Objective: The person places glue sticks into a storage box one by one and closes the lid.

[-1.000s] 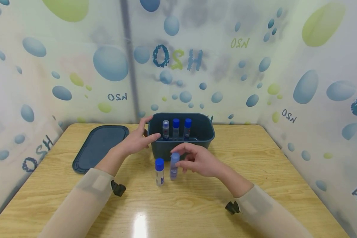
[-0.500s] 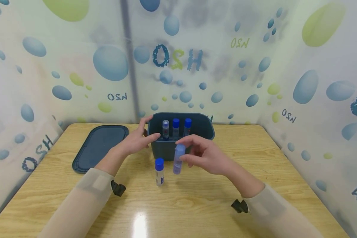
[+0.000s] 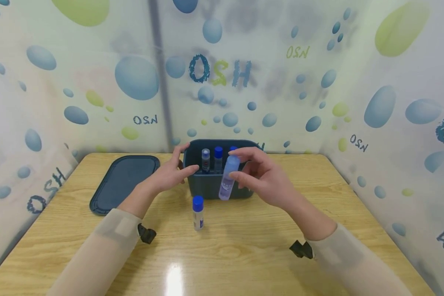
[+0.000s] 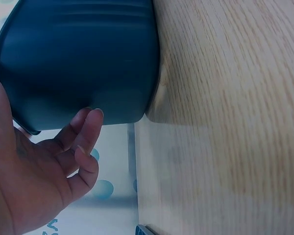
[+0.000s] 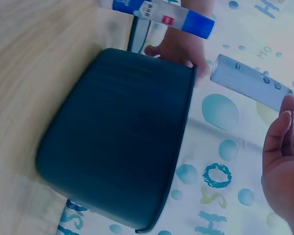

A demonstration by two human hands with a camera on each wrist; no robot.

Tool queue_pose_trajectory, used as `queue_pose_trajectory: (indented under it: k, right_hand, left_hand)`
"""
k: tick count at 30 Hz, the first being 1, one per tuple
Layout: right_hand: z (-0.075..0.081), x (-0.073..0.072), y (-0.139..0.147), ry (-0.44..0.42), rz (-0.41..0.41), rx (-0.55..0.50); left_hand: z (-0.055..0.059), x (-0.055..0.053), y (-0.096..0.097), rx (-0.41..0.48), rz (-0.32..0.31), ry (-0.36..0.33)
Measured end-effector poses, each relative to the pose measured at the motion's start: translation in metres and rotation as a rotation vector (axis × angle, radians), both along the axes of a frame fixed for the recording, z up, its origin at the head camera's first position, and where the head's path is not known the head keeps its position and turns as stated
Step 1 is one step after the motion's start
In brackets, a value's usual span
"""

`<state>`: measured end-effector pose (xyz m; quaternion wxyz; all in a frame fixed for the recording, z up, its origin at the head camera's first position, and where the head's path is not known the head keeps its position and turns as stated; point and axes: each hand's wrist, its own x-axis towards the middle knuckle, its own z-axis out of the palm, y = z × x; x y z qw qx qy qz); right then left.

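Observation:
My right hand pinches a pale blue translucent glue stick near its upper end. It tilts in the air in front of the dark blue plastic box. My left hand holds the box by its left end, with the thumb at the front rim and other fingers against the outer wall. Inside the box stand a clear-capped glue stick and a blue-capped one; behind the right hand only the blue cap of another shows. A blue-capped glue stick stands upright before the box.
A dark blue lid lies flat on the wooden table, left of the box. Printed curtains hang close behind the table and along both sides.
My right hand has lifted the pale blue glue stick off the table, up and to the right, tilting it as it nears the box's front rim. The left hand has stayed at the box.

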<state>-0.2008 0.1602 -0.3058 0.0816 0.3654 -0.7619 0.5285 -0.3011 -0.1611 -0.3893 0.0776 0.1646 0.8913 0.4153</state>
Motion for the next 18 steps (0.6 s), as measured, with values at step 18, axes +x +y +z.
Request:
queue_pose_trajectory:
  k: [18]
  right_hand:
    - [0.032,-0.028,0.010,0.061,-0.120,-0.128]
  left_hand:
    - [0.001,-0.001,0.000,0.006,-0.007,-0.013]
